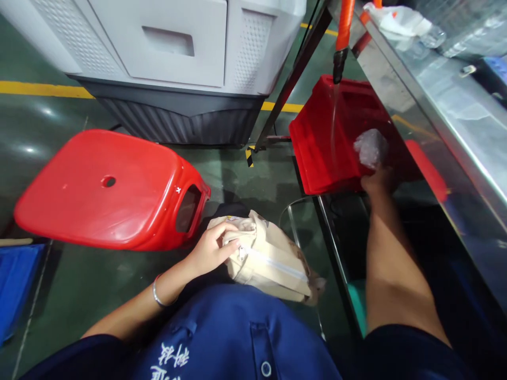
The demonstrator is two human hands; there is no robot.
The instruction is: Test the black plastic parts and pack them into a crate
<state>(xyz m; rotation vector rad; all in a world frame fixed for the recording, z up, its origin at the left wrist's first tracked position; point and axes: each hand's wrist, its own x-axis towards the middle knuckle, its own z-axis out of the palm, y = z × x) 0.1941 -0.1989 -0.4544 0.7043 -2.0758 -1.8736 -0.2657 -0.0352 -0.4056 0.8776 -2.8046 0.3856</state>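
Observation:
A cream cloth bag [277,266] with a zipper rests at my lap, and my left hand [216,245] grips its upper left edge with curled fingers. My right hand [378,182] reaches under the metal table at the right, closed on a crumpled clear plastic bag [371,148]. That plastic is in front of a red bin [317,153] on the lower shelf. Shadow and blur hide part of the right fingers.
A red stool [99,195] stands on the left. A grey machine [178,58] is ahead. The steel table [447,116] slants across the right, with an orange-handled tool [344,31] hanging near its corner. A blue object [18,285] lies at lower left.

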